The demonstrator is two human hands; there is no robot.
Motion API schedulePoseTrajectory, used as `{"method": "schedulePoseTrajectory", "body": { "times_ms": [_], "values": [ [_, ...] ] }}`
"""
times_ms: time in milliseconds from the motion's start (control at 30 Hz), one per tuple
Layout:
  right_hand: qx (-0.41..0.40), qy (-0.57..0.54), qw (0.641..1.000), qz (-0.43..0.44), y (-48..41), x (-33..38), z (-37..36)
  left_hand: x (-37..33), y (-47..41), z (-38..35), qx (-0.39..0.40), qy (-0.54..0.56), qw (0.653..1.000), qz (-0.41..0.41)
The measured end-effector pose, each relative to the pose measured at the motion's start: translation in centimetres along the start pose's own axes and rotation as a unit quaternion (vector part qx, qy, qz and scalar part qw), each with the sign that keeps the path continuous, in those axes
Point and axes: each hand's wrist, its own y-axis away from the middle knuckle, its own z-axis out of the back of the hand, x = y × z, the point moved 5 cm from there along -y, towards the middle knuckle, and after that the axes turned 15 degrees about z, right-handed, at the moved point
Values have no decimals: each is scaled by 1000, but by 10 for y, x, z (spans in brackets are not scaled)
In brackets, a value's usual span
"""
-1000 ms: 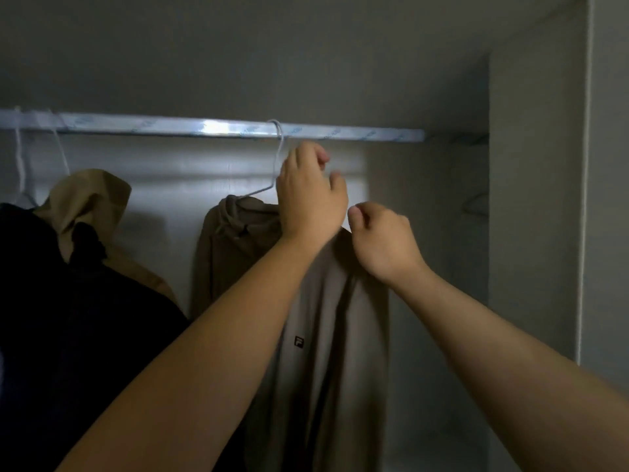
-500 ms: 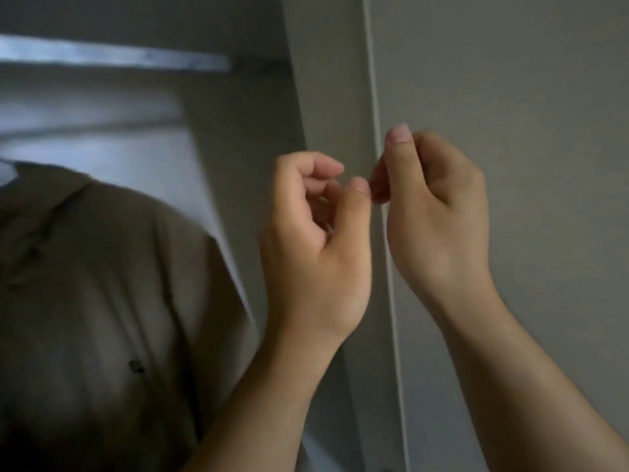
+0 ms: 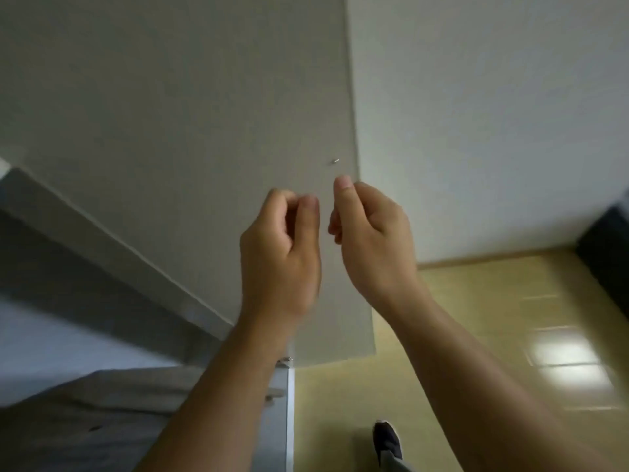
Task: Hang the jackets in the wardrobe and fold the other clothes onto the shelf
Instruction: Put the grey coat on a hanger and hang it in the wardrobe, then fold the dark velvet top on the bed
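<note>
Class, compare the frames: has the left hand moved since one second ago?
Yes. The left hand has left the hanger and shifted right, now in front of the door panel.

A white wall (image 3: 476,114) meets a glossy yellow tiled floor (image 3: 493,318) reflecting light.

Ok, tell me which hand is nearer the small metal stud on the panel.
The right hand: its thumb tip sits just below the stud, while the left hand is lower and further left.

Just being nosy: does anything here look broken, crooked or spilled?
Nothing stands out. The left hand and right hand are empty before the plain wardrobe door; the tiled floor shows no spill.
</note>
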Motion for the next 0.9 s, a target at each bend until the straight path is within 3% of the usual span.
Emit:
{"method": "schedulePoseTrajectory", "body": {
  "times_ms": [100,400,600,900],
  "values": [
    [-48,44,997,-45,-2,8,85,-52,12,-56,110,-14,994,24],
    [-181,103,971,-119,18,-41,362,-173,100,-289,279,-8,959,-47],
    [-271,125,941,-160,32,-78,525,-243,141,-436,363,-10,929,-76],
    [-350,227,886,-204,0,-159,693,-306,153,-653,468,-7,875,-122]
  ]
}}
